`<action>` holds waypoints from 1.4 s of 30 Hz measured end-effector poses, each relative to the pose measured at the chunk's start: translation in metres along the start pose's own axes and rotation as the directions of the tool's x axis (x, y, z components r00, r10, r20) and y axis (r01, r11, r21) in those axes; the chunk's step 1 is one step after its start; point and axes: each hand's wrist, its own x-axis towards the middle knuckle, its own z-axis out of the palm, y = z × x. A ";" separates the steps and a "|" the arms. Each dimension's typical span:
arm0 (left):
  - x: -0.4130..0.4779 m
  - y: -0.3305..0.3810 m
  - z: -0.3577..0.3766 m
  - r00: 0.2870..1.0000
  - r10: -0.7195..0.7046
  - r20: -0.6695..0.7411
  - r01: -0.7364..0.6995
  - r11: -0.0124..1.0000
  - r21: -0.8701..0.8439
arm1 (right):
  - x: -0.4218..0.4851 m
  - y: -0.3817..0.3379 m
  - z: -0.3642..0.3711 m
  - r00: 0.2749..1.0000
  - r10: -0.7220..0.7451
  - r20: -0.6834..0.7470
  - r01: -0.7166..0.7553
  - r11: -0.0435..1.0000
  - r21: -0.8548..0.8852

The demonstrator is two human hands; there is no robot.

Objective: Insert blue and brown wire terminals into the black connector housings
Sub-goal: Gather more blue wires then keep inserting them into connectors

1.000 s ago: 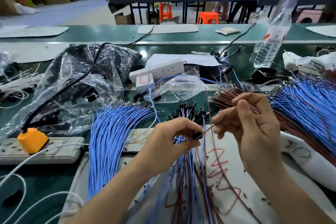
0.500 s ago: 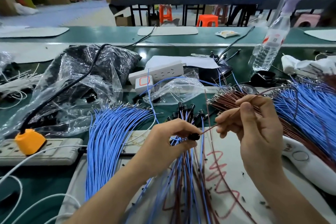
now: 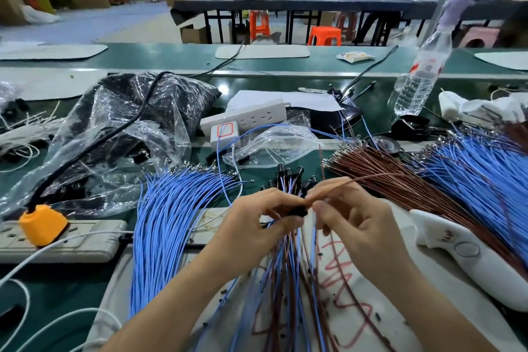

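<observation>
head cam: l hand [image 3: 257, 226] pinched a black connector housing [image 3: 297, 211]; r hand [image 3: 360, 226] pinched a brown wire [image 3: 371, 177], tip at the housing, both above the desk [image 3: 65, 288].

Both forearms angle in from the bottom, hands meeting mid-frame. Left hand [image 3: 257, 223] is curled, thumb and fingers pinching a housing [image 3: 297, 211]. Right hand [image 3: 357, 220] is right up against it, pinching a wire [image 3: 371, 176], with its other fingers loosely bent.

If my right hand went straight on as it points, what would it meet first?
Probably the black connector housing in the left hand, beyond the right hand holding a brown wire.
</observation>
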 end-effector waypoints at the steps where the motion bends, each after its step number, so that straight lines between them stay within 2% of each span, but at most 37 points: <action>1: 0.000 0.000 0.000 1.000 -0.011 -0.018 0.011 1.000 -0.006 | 0.002 0.002 -0.005 1.000 0.025 -0.008 -0.025 0.999 -0.037; 2: 0.000 0.001 -0.001 0.999 -0.023 -0.040 0.022 1.000 -0.016 | 0.003 0.006 -0.011 0.998 0.058 -0.024 -0.060 0.994 -0.094; 4: 0.001 0.002 -0.002 0.997 -0.048 -0.066 0.044 0.997 -0.062 | 0.006 0.015 -0.020 0.996 0.079 -0.040 -0.088 0.928 -0.363; 5: 0.001 0.002 -0.003 0.996 -0.059 -0.072 0.053 0.995 -0.089 | 0.006 0.021 -0.021 0.996 0.093 -0.009 -0.085 0.852 -0.517; 7: 0.001 0.002 -0.004 0.994 -0.073 -0.079 0.063 0.991 -0.122 | 0.007 0.029 -0.019 0.980 0.192 0.055 -0.101 0.713 -0.694; 9: 0.000 0.003 -0.004 0.994 -0.079 -0.072 0.070 0.989 -0.130 | 0.008 0.035 -0.017 0.964 0.264 0.039 -0.147 0.646 -0.749; 13: 0.000 0.005 -0.003 0.993 -0.081 -0.089 0.068 0.987 -0.147 | 0.009 0.035 -0.019 0.966 0.245 -0.084 -0.224 0.626 -0.747; 18: 0.001 0.005 -0.006 0.987 -0.086 -0.136 0.062 0.983 -0.173 | 0.011 0.031 -0.030 0.967 0.069 -0.245 -0.240 0.567 -0.788; 19: 0.001 0.005 -0.006 0.988 -0.087 -0.126 0.066 0.985 -0.158 | 0.011 0.029 -0.030 0.965 0.016 -0.263 -0.221 0.596 -0.772; 20: 0.001 0.005 -0.006 0.991 -0.086 -0.107 0.072 0.989 -0.126 | 0.010 0.027 -0.029 0.960 -0.033 -0.277 -0.185 0.668 -0.721; 21: 0.001 0.004 -0.006 0.993 -0.085 -0.081 0.078 0.993 -0.085 | 0.010 0.024 -0.027 0.957 -0.037 -0.288 -0.150 0.787 -0.598; 22: 0.001 0.004 -0.006 0.995 -0.088 -0.055 0.085 0.995 -0.044 | 0.011 0.022 -0.025 0.960 0.027 -0.278 -0.134 0.917 -0.376; 23: 0.000 0.003 -0.005 0.995 -0.092 -0.036 0.092 0.996 -0.009 | 0.010 0.019 -0.024 0.965 0.121 -0.232 -0.145 0.985 -0.092; 24: 0.000 0.002 -0.004 0.995 -0.097 -0.025 0.098 0.995 0.019 | 0.010 0.017 -0.023 0.963 0.191 -0.193 -0.163 0.975 0.151; 25: 0.000 0.002 -0.004 0.994 -0.103 -0.022 0.104 0.994 0.043 | 0.011 0.014 -0.023 0.957 0.242 -0.162 -0.181 0.930 0.319; 27: 0.000 0.001 -0.004 0.993 -0.116 -0.020 0.117 0.990 0.076 | 0.012 0.011 -0.024 0.941 0.310 -0.135 -0.204 0.839 0.504; 29: 0.000 0.000 -0.004 0.992 -0.120 -0.027 0.122 0.988 0.093 | 0.013 0.008 -0.025 0.936 0.328 -0.125 -0.195 0.783 0.591; 33: 0.000 -0.001 -0.002 0.992 -0.120 -0.036 0.124 0.984 0.131 | 0.010 0.004 -0.023 0.955 0.286 -0.075 -0.176 0.753 0.634; 35: 0.000 -0.001 -0.002 0.993 -0.114 -0.029 0.117 0.981 0.156 | 0.009 0.003 -0.022 0.953 0.285 -0.106 -0.166 0.780 0.603; 38: 0.000 -0.002 -0.003 0.995 -0.094 -0.027 0.097 0.983 0.155 | 0.007 0.001 -0.022 0.957 0.192 -0.218 -0.092 0.912 0.400; 40: 0.000 -0.003 -0.003 0.998 -0.064 -0.010 0.065 0.984 0.165 | 0.003 0.000 -0.020 0.968 0.018 -0.252 0.013 0.993 0.121; 42: 0.000 -0.004 -0.002 0.999 -0.038 0.011 0.035 0.986 0.164 | 0.000 0.001 -0.016 0.965 -0.151 -0.213 0.121 0.982 -0.144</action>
